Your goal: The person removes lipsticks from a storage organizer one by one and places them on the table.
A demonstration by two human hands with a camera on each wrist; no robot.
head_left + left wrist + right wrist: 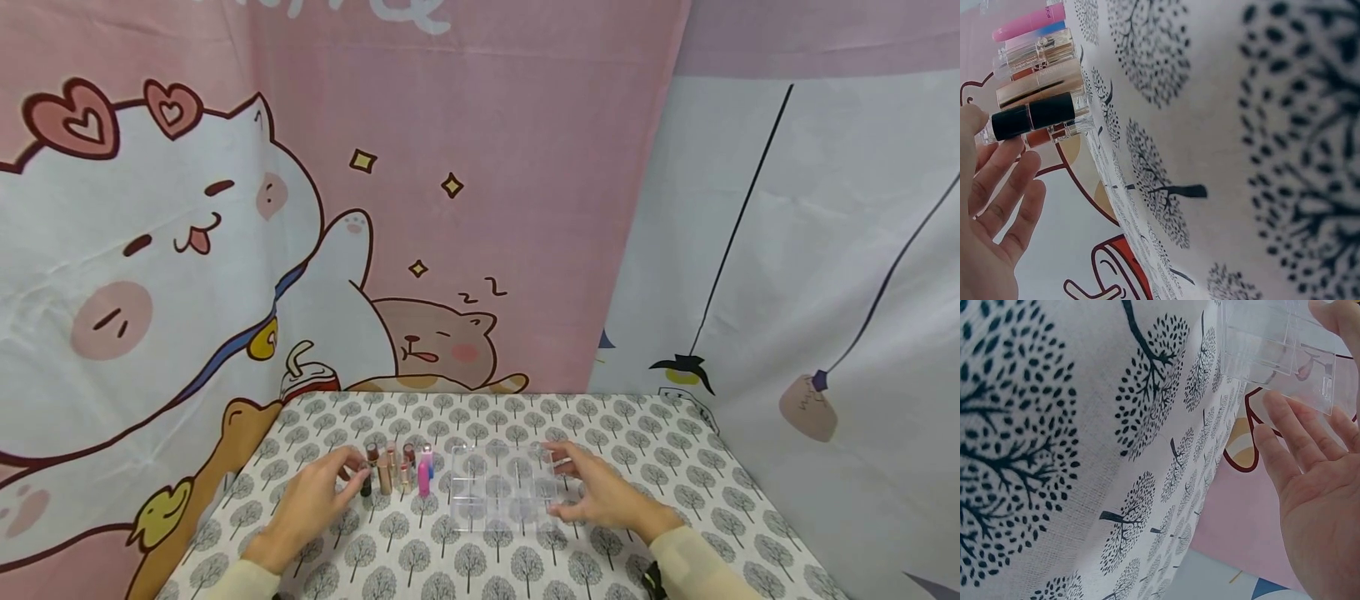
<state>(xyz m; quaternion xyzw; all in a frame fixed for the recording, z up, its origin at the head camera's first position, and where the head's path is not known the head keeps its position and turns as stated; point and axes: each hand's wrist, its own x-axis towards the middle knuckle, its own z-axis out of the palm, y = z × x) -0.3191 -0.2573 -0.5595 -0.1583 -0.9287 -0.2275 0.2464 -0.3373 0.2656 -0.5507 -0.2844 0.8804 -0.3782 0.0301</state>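
My left hand (313,493) is at the near left of a group of lipsticks. Its thumb and index finger pinch the upper end of a black lipstick (1034,117) that stands upright; the other fingers are loosely bent. Close beside it stand a gold lipstick (1041,83), a bright pink tube (423,479) and several more. To their right lies a clear compartmented organizer (491,500). My right hand (603,493) is spread at the organizer's right end, thumb by the near corner and fingers by the far one, all loosely extended.
A white cloth (442,567) printed with grey trees covers the table. Behind it hangs a pink curtain (540,208) with cartoon animals, and a pale fabric panel (810,250) stands along the right side.
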